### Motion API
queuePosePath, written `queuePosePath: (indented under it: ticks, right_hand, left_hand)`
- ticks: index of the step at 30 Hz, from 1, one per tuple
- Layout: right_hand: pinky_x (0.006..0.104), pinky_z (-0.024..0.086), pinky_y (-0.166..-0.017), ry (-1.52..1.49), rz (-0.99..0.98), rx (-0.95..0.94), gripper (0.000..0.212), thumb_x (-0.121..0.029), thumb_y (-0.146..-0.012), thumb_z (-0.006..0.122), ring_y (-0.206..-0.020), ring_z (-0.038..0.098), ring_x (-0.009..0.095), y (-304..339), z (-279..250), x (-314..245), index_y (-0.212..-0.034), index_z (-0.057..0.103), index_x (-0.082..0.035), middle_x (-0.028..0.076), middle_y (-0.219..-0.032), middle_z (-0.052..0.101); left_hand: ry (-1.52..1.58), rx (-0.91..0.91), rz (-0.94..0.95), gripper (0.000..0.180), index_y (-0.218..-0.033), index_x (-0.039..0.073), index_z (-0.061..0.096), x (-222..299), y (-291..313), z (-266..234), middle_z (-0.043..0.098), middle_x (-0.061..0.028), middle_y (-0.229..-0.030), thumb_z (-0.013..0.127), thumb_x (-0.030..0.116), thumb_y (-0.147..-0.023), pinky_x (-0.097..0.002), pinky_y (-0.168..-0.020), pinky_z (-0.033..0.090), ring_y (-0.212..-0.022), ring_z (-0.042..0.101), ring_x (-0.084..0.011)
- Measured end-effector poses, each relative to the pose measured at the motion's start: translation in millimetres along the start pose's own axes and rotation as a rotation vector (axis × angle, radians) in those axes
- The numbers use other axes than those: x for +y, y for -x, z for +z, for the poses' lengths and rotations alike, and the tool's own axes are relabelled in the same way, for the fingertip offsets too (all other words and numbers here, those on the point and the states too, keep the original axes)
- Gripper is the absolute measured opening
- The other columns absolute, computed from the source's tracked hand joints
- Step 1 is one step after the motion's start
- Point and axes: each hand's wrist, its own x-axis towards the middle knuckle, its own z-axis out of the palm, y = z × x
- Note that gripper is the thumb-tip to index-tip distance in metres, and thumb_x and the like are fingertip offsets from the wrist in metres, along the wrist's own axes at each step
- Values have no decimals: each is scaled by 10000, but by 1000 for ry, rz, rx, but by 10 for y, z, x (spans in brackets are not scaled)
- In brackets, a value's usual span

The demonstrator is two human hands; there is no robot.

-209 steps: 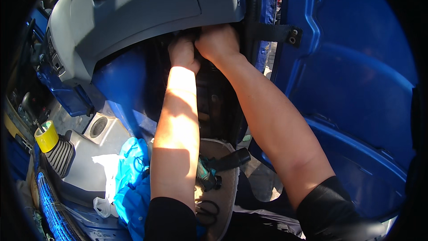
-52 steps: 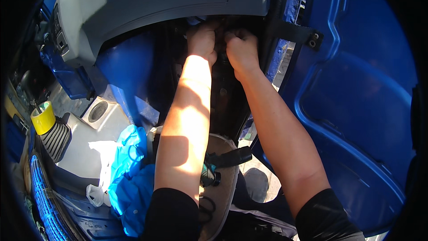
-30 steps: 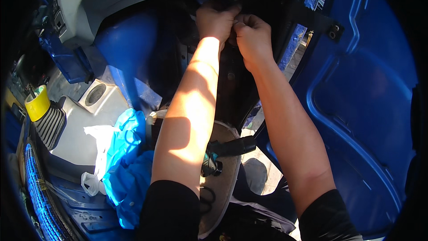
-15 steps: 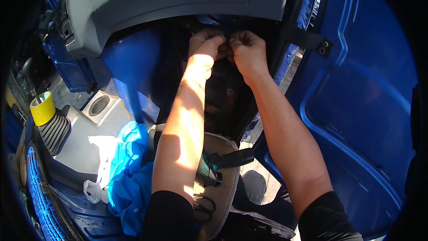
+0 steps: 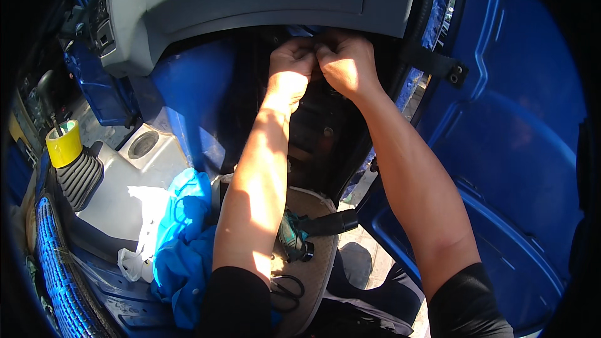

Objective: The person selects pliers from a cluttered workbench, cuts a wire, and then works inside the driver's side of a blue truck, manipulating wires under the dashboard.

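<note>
The left hand (image 5: 290, 70) and right hand (image 5: 348, 66) meet under the lip of the grey dashboard (image 5: 269, 3), fingers curled and drawn in toward each other; whatever may be pinched between them is hidden, so I cannot tell what either grasps. Any small piece there would sit at the mouth of the dark footwell recess (image 5: 310, 119). Since shade covers the fingertips, working by feel seems wise: steady the left hand as an anchor, make small movements with the right, and keep the knuckles off the panel edge. Below, a teal-and-black power tool (image 5: 292, 238) lies on a tan pad (image 5: 320, 278), partly behind the left forearm, near a black cord (image 5: 289, 294). The blue door (image 5: 526, 131) stands open at right.
</note>
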Motion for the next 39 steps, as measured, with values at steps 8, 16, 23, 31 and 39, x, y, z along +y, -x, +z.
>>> queuePosePath:
  ticks: [8, 16, 23, 31, 39]
  right_hand:
    - [384, 523, -767, 176, -149, -25, 155, -127, -824, 636, -843, 667, 315, -190, 33, 52, -942, 712, -60, 138, -900, 704]
    - [413, 503, -813, 320, -256, 54, 218, -213, -852, 642, -937, 639, 333, -328, 147, 244, -1027, 689, -92, 128, -1011, 688]
    - [403, 507, -844, 486, -277, -47, 262, -271, -891, 593, -983, 636, 335, -384, 72, 259, -1045, 692, -84, 152, -1081, 677]
    - [381, 505, -774, 462, -266, -84, 210, -237, -914, 567, -883, 648, 289, -384, 17, 165, -994, 698, -93, 125, -977, 693]
    - [372, 504, -744, 210, -184, -101, 216, -222, -896, 576, -844, 652, 280, -404, 18, 196, -997, 696, -73, 126, -955, 699]
  left_hand:
    - [402, 308, -72, 245, -1058, 20, 613, 18, -149, -19, 625, -115, -950, 589, -7, -815, -367, -653, 533, -769, 618, -241]
    - [488, 312, -39, 139, -976, 4, 595, 27, -319, 0, 621, -118, -872, 596, 61, -849, -396, -647, 530, -732, 597, -250]
    - [358, 400, -69, 94, -893, 29, 592, 88, -363, -44, 574, -65, -733, 645, 51, -819, -300, -480, 425, -576, 536, -180]
    - [336, 359, -95, 58, -906, 11, 599, 144, -343, 40, 601, -100, -779, 595, 61, -876, -302, -488, 454, -601, 561, -204]
    - [174, 386, -103, 114, -912, -14, 603, 217, -290, 127, 613, -95, -748, 617, -6, -799, -293, -487, 460, -582, 577, -176]
